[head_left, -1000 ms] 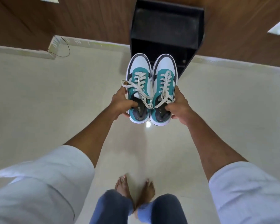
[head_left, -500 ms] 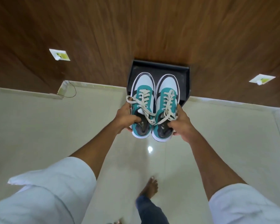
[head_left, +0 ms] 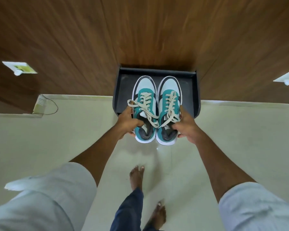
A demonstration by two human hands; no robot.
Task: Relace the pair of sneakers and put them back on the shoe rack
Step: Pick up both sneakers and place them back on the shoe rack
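Note:
Two teal, white and grey sneakers with cream laces are held side by side in the air, toes pointing away from me. My left hand [head_left: 128,121] grips the left sneaker [head_left: 144,95] at its outer side near the collar. My right hand [head_left: 186,126] grips the right sneaker [head_left: 169,95] the same way. Both shoes are laced, and loose lace ends lie across the tongues. Their toes hang over the top shelf of the black shoe rack [head_left: 188,90], which stands against the wooden wall. The heels are over the floor in front of the rack.
A brown wood-panelled wall [head_left: 140,30] rises behind the rack, with two white sockets [head_left: 20,68] [head_left: 287,79] on it. A thin black cable [head_left: 54,105] trails at the left skirting. My bare feet [head_left: 137,176] stand on pale floor tiles.
I have walked toward the rack with both sneakers in hand. Their toes have come forward over the rack's top shelf, and the rack now appears closer and seen from above.

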